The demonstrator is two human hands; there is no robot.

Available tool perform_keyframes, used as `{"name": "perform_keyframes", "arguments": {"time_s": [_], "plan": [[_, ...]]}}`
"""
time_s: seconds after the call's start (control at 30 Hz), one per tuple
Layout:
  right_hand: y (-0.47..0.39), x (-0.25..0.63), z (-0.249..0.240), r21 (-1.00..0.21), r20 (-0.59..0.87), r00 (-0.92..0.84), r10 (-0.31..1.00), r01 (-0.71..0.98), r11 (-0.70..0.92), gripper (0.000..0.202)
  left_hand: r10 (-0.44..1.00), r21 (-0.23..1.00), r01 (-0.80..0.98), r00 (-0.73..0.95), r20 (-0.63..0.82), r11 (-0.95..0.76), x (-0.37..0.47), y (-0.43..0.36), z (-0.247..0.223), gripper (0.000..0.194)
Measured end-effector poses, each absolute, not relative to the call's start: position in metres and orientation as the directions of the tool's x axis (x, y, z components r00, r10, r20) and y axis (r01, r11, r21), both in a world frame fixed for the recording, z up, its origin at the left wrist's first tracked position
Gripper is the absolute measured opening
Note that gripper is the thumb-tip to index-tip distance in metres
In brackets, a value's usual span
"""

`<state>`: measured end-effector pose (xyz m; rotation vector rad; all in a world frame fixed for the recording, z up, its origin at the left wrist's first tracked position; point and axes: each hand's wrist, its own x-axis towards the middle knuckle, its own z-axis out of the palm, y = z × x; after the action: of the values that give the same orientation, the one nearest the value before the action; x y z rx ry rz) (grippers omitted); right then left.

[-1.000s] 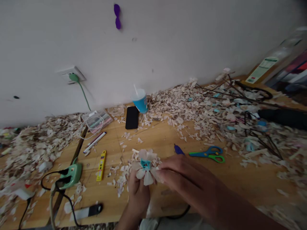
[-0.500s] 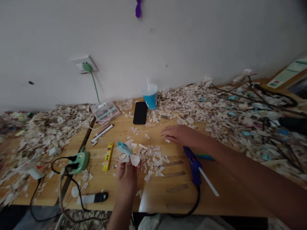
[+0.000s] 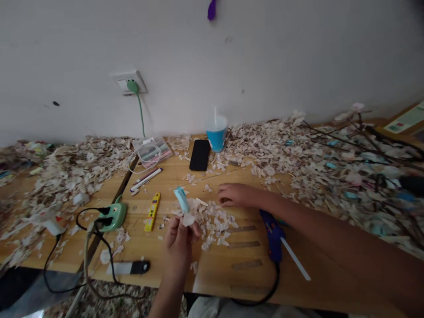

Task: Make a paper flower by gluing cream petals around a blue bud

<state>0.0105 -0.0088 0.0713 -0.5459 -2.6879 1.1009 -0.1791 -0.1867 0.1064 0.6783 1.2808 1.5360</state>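
Note:
My left hand (image 3: 180, 234) is closed around the base of a light blue folded piece (image 3: 182, 199) with pale petals at its lower end. To the right, my right hand (image 3: 232, 194) hovers over or rests on the right edge of a small pile of pale petals (image 3: 213, 223), its fingers curled; whether they pinch a petal is hidden. A blue glue gun (image 3: 272, 236) with a white glue stick lies below my right forearm.
A black phone (image 3: 199, 155) and a blue cup (image 3: 217, 134) stand behind. Petal heaps (image 3: 261, 145) line the wall. At left are a yellow packet (image 3: 152, 212), pens (image 3: 146, 179), a green power strip (image 3: 114, 216) with cables and a black-handled scraper (image 3: 139, 267).
The blue piece in my left hand has turned more upright, its petals less spread out. My right hand has moved toward the petal pile and its fingers have curled. The view has shifted slightly left.

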Motion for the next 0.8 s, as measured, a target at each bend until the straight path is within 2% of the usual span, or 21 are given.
{"name": "perform_keyframes", "arguments": {"time_s": [0.07,0.17,0.3,0.4,0.47,0.63,0.8], "plan": [[-0.013,0.015,0.084,-0.718,0.046,-0.887,0.46,0.291,0.632,0.009,0.925,0.951,-0.302,-0.34,-0.167,0.061,-0.177,-0.186,0.105,0.037],[-0.034,0.029,0.117,-0.748,0.099,-0.77,0.63,0.36,0.558,0.006,0.94,0.986,-0.16,-0.326,-0.101,0.05,-0.174,-0.187,0.104,0.04],[-0.082,0.053,0.165,-0.823,0.133,-0.539,0.831,0.407,0.396,0.014,0.921,0.997,0.069,-0.388,0.046,-0.021,-0.169,-0.185,0.105,0.026],[-0.113,0.065,0.19,-0.922,0.043,-0.36,0.932,0.345,0.176,0.008,0.945,0.979,0.096,-0.261,0.197,-0.177,-0.161,-0.179,0.109,0.021],[-0.127,0.072,0.199,-0.941,0.021,-0.297,0.955,0.316,0.119,0.007,0.95,0.96,0.067,-0.14,0.279,-0.272,-0.154,-0.173,0.113,0.016],[-0.147,0.085,0.216,-0.947,0.104,-0.258,0.96,0.269,0.175,0.008,0.902,0.914,0.049,0.189,0.388,-0.403,-0.136,-0.16,0.13,0.019],[-0.158,0.093,0.226,-0.904,0.281,-0.34,0.897,0.221,0.367,0.009,0.783,0.822,-0.02,0.293,0.549,-0.569,-0.128,-0.153,0.139,0.016]]}}
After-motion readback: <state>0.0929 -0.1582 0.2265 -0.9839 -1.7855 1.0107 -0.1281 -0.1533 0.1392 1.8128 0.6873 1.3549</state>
